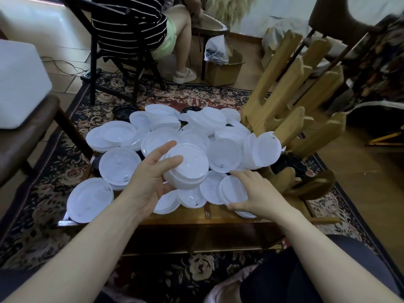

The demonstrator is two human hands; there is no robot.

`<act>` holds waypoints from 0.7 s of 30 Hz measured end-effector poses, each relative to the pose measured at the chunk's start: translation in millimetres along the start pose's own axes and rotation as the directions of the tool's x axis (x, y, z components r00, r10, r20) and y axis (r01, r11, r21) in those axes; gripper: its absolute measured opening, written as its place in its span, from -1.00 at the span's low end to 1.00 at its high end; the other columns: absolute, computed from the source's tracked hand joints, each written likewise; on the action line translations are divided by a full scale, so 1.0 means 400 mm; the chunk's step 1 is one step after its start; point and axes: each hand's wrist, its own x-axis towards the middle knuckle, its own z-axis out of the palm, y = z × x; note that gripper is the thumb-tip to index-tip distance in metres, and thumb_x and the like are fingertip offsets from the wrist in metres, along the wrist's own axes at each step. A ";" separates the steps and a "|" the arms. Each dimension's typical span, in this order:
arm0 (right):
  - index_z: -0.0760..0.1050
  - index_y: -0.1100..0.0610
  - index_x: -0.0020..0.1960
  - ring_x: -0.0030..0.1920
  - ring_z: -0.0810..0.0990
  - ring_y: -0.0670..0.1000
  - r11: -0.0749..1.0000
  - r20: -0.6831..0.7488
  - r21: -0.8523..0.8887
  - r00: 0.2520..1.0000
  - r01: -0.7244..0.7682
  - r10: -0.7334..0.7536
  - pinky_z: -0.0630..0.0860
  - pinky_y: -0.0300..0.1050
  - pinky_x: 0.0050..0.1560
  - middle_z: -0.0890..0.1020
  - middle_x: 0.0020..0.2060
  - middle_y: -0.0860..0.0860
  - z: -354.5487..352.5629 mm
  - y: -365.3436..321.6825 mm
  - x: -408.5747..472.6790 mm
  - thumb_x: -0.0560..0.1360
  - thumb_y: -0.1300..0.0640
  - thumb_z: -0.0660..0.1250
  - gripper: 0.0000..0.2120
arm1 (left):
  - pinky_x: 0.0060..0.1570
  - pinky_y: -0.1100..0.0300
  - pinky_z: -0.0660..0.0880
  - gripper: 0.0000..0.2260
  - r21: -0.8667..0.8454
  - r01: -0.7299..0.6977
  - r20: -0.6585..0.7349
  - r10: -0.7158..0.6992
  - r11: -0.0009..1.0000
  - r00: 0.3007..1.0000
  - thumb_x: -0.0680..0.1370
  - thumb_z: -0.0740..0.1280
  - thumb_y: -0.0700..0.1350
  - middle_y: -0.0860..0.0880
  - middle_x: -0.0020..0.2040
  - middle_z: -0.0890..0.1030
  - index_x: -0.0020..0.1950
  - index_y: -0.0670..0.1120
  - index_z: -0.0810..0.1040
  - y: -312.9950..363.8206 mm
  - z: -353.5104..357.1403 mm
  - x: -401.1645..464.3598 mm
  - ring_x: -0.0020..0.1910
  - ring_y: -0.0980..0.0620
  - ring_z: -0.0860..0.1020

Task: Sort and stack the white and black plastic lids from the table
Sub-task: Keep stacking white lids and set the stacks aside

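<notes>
My left hand (150, 180) holds a stack of white lids (185, 167) from its left side, lifted over the pile. My right hand (255, 195) pinches a single white lid (232, 192) lying near the front of the low wooden table (196, 219). A heap of loose white lids (196, 132) covers the table. Black lids (124, 111) show at the far edge, and another black lid (190, 110) peeks out behind the white ones.
A wooden rack with upright slats (295, 101) stands at the table's right end, black lids (288, 162) at its foot. A person sits on a black chair (122, 51) beyond the table. A cardboard box (223, 71) and patterned rug (43, 193) surround it.
</notes>
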 end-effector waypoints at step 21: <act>0.46 -0.14 0.26 -0.03 0.56 -0.13 0.546 -0.121 0.838 0.979 0.010 0.167 0.43 -0.35 -0.26 0.53 -0.06 -0.24 -0.064 -0.160 0.015 0.54 -0.12 0.30 -0.70 | 0.13 0.04 0.62 -0.33 0.180 -0.080 0.127 0.058 0.980 0.990 0.28 0.62 -0.04 0.03 0.31 0.59 0.36 0.12 0.50 -0.048 0.050 -0.002 0.22 0.03 0.62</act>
